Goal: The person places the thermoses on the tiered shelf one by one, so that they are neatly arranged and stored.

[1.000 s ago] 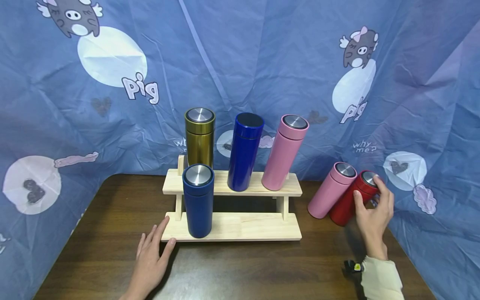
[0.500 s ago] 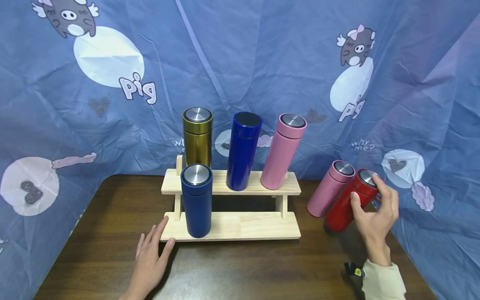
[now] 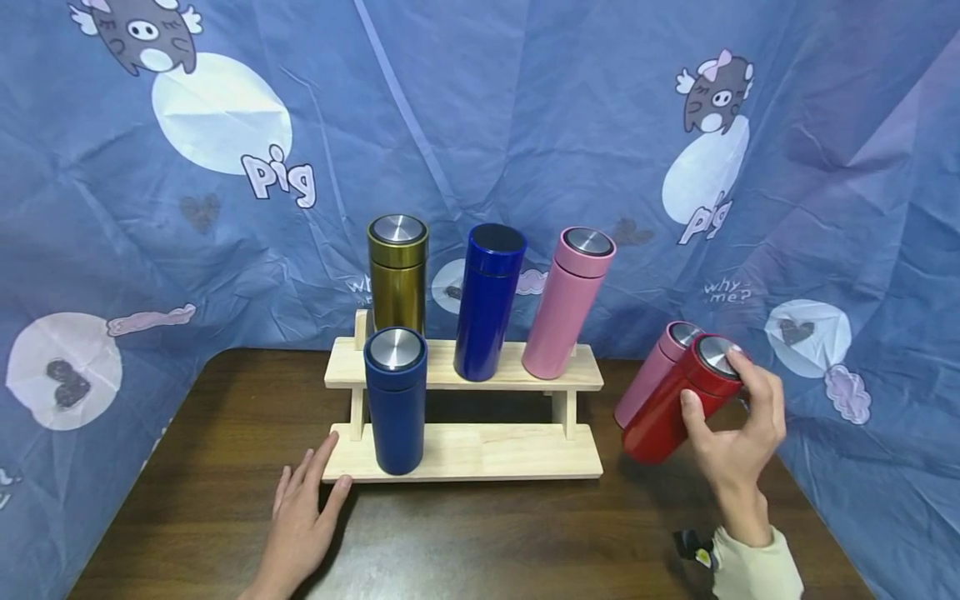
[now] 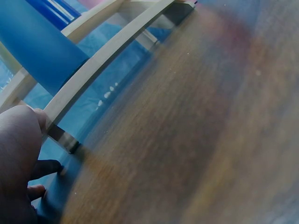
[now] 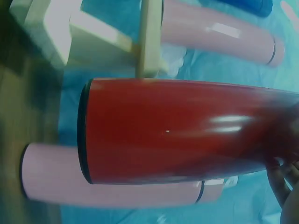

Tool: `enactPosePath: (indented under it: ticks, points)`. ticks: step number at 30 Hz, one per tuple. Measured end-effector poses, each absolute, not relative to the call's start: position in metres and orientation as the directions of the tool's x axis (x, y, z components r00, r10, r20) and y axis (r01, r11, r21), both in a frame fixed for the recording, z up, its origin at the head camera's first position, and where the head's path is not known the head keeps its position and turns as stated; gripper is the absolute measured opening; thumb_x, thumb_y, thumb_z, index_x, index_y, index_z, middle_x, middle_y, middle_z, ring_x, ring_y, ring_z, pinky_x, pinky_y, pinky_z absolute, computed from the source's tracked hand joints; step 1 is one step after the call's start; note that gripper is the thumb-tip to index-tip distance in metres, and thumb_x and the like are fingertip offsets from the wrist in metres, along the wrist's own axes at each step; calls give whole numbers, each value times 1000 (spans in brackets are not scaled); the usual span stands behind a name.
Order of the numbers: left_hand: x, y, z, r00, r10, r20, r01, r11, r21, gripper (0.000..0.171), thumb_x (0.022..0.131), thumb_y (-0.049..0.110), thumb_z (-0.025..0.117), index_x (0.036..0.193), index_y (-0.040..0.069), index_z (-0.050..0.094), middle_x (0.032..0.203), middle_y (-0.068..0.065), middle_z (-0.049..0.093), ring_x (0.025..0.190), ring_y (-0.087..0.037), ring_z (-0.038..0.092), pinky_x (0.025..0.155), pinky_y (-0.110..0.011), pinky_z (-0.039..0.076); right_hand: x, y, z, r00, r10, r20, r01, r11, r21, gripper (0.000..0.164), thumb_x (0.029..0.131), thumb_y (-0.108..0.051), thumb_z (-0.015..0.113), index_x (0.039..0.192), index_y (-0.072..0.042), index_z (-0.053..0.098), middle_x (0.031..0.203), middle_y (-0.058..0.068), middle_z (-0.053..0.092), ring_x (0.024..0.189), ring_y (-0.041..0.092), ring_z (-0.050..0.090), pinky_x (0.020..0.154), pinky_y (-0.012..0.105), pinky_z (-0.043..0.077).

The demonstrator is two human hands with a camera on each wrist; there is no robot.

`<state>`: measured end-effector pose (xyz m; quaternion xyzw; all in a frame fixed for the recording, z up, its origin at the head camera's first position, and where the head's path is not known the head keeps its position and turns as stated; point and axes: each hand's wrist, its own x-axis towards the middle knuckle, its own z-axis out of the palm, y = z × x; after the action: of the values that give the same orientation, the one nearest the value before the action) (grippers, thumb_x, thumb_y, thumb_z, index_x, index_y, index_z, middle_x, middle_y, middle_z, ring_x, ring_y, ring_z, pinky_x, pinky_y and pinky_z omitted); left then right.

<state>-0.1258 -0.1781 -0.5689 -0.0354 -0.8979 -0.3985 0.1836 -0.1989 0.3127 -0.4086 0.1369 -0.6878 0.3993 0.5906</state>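
My right hand (image 3: 738,433) grips a red thermos bottle (image 3: 678,404) near its silver-topped lid, thumb on the near side and fingers round the far side. The bottle is tilted and off the table, partly covering a pink thermos (image 3: 647,385) that stands on the table behind it. In the right wrist view the red bottle fills the middle. My left hand (image 3: 300,517) rests at the left end of a two-tier wooden rack (image 3: 517,450), its fingers fairly straight and touching the lower board. A navy thermos (image 3: 397,408) stands on that lower board.
On the rack's upper board stand a gold thermos (image 3: 398,283), a glossy blue thermos (image 3: 489,308) and another pink thermos (image 3: 567,308). The brown wooden table (image 3: 465,542) runs up to a blue cloth backdrop (image 3: 480,108) behind and at the right.
The right hand has lifted the red thermos from beside the pink one and carried it left, in front of it. The left hand has stayed at the rack.
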Motion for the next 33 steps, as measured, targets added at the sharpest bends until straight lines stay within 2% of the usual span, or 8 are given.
enactPosePath:
  ticks: [8,15,23,29,33]
  points:
    - [-126,-178,-568,-927,-86,364,214,677,705,61,113,27,63,169,14,43,165,-26,52,148,-65,44,126,-79,17,-189,275,-399,-295,232,927,-730,571,-375,59,88,-29,84,127,13,70,114,20,72,110,6,63,89,15,49]
    - [-126,-178,-567,-931,-80,357,211,680,702,61,114,28,62,169,13,43,164,-27,53,148,-65,45,125,-79,18,-188,254,-401,-346,191,919,-776,492,-394,56,87,-20,84,128,15,68,117,21,70,114,11,65,94,16,55]
    - [-126,-179,-569,-928,-86,363,213,678,703,61,113,27,63,169,13,43,164,-27,53,148,-65,45,126,-79,18,-198,242,-416,-359,131,924,-799,469,-377,65,91,-36,88,130,12,69,117,36,65,118,14,65,95,21,54]
    - [-126,-178,-569,-929,-82,360,211,681,701,61,113,28,63,169,13,43,163,-27,53,147,-65,46,125,-79,18,-198,223,-419,-377,82,923,-809,456,-371,70,96,-48,85,132,10,69,115,36,64,119,12,64,98,20,54]
    - [-126,-178,-568,-929,-82,361,212,681,701,61,113,28,63,169,13,43,163,-27,53,147,-65,46,125,-79,18,-199,212,-419,-384,52,922,-822,437,-367,71,98,-51,84,132,10,68,115,35,64,117,13,64,93,18,53]
